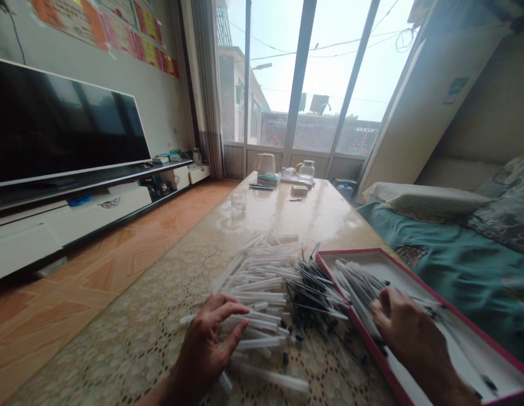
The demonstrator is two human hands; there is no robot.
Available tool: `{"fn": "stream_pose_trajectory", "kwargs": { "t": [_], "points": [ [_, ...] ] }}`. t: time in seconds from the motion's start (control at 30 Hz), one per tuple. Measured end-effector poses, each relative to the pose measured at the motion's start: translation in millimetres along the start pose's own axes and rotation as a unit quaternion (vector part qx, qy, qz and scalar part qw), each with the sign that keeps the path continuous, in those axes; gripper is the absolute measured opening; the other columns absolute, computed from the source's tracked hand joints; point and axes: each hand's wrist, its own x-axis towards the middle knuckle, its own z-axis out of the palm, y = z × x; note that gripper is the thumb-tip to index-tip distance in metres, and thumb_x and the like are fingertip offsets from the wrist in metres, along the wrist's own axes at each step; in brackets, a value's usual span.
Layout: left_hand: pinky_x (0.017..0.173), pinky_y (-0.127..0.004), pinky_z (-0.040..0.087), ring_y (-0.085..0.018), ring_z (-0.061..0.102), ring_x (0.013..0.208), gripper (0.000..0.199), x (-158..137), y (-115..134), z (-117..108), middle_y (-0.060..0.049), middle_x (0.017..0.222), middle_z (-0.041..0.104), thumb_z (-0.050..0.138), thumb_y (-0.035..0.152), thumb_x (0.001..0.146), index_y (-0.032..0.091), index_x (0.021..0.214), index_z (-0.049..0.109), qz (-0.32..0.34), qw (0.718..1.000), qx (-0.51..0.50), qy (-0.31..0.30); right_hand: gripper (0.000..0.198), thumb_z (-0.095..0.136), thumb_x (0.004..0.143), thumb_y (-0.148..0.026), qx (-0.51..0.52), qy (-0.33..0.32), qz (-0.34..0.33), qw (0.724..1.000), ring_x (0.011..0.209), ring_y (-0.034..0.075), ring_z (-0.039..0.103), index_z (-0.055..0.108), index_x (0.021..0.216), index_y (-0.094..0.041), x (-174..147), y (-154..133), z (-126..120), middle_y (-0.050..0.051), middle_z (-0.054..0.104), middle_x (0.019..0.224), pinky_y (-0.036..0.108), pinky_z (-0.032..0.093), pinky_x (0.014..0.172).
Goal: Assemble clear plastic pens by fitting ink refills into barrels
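Observation:
Translucent white plastic tubes, like pen barrels, lie in a loose heap on the patterned table. My left hand rests at the heap's near left side, thumb and fingers apart, with no tube gripped between them. Beside the tubes is a pile of thin dark-tipped rods, like pen refills, with small black caps scattered near it. On the right, a shallow red-rimmed box holds a bundle of filled clear tubes. Inside that box my right hand has its fingers curled together; what they pinch is hidden.
Farther along the table stand a drinking glass, a glass jug and a clear pitcher. A bed or sofa with teal cloth runs along the right. A television stands on a low cabinet at left.

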Motion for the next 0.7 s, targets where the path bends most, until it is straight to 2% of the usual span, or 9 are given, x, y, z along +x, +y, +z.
{"fn": "stream_pose_trajectory", "kwargs": {
  "t": [0.07,0.13,0.2,0.3,0.37,0.43,0.5,0.6,0.7],
  "points": [
    [0.081,-0.037,0.053,-0.023,0.065,0.091,0.014,-1.3,4.1,-0.4,-0.007,0.093,0.066,0.058,0.019,0.085,0.022,0.093,0.07,0.027,0.999,0.012,-0.031,0.008,0.041,0.082,-0.029,0.053,0.037,-0.017,0.998,0.066,0.025,0.059,0.042,0.076,-0.025,-3.3,-18.2,-3.5,0.005,0.058,0.07,0.034,0.043,0.061],
    [0.087,-0.04,0.052,-0.025,0.063,0.1,0.018,-3.3,11.0,-0.6,-0.009,0.103,0.066,0.058,0.017,0.084,0.023,0.099,0.068,0.057,0.995,0.033,-0.071,0.01,0.039,0.085,-0.031,0.147,0.032,-0.037,0.988,0.056,0.021,0.055,0.042,0.078,-0.025,-11.4,-40.9,-4.2,0.0,0.053,0.063,0.03,0.042,0.056],
    [0.093,-0.046,0.049,-0.029,0.058,0.111,0.033,-5.6,21.2,-1.6,-0.01,0.117,0.064,0.062,0.012,0.08,0.025,0.11,0.064,0.087,0.987,0.063,-0.123,0.013,0.033,0.09,-0.028,0.222,-0.032,-0.082,0.971,0.052,0.018,0.054,0.04,0.079,-0.025,-23.2,-64.0,-1.9,-0.002,0.051,0.062,0.027,0.041,0.053],
    [0.096,-0.053,0.047,-0.035,0.053,0.119,0.058,-9.1,38.1,-6.5,-0.011,0.129,0.06,0.07,0.009,0.069,0.027,0.122,0.056,0.131,0.966,0.104,-0.2,0.015,0.03,0.091,-0.024,0.25,-0.124,-0.126,0.952,0.056,0.018,0.058,0.038,0.078,-0.025,-41.5,-90.6,5.4,-0.001,0.055,0.063,0.026,0.04,0.054],
    [0.093,-0.049,0.05,-0.034,0.056,0.114,0.057,-11.8,44.3,-11.7,-0.011,0.125,0.062,0.074,0.009,0.064,0.026,0.116,0.057,0.137,0.959,0.117,-0.219,0.018,0.03,0.093,-0.026,0.262,-0.163,-0.144,0.94,0.06,0.018,0.06,0.041,0.079,-0.025,-50.5,-100.2,10.2,0.001,0.06,0.067,0.026,0.04,0.056],
    [0.085,-0.04,0.055,-0.028,0.063,0.1,0.042,-14.7,42.5,-16.6,-0.008,0.111,0.067,0.072,0.009,0.067,0.024,0.104,0.058,0.115,0.965,0.121,-0.202,0.023,0.031,0.095,-0.03,0.278,-0.186,-0.168,0.927,0.062,0.018,0.06,0.046,0.079,-0.024,-55.8,-104.9,12.8,0.002,0.062,0.07,0.025,0.04,0.057],
    [0.076,-0.033,0.057,-0.023,0.065,0.088,0.03,-17.1,33.6,-19.4,-0.005,0.097,0.068,0.067,0.011,0.075,0.022,0.1,0.055,0.103,0.974,0.125,-0.156,0.027,0.032,0.095,-0.034,0.287,-0.223,-0.193,0.912,0.062,0.017,0.057,0.05,0.078,-0.022,-57.9,-107.5,11.5,0.003,0.061,0.07,0.025,0.038,0.057],
    [0.088,-0.04,0.052,-0.028,0.06,0.106,0.041,-17.2,18.4,-17.0,-0.013,0.114,0.064,0.061,0.028,0.088,0.016,0.124,0.044,0.184,0.968,0.146,-0.087,0.032,0.037,0.095,-0.036,0.312,-0.302,-0.201,0.878,0.061,0.014,0.05,0.056,0.075,-0.019,-56.4,-112.0,2.1,0.001,0.056,0.067,0.024,0.036,0.057],
    [0.081,-0.039,0.051,-0.026,0.062,0.091,0.035,-12.6,13.2,-8.0,-0.009,0.099,0.068,0.049,0.044,0.093,0.018,0.116,0.05,0.239,0.953,0.16,-0.091,0.039,0.043,0.093,-0.043,0.377,-0.39,-0.184,0.82,0.058,0.011,0.042,0.062,0.075,-0.015,-51.1,-115.5,-10.0,-0.002,0.046,0.063,0.022,0.032,0.054]
  ]
}}
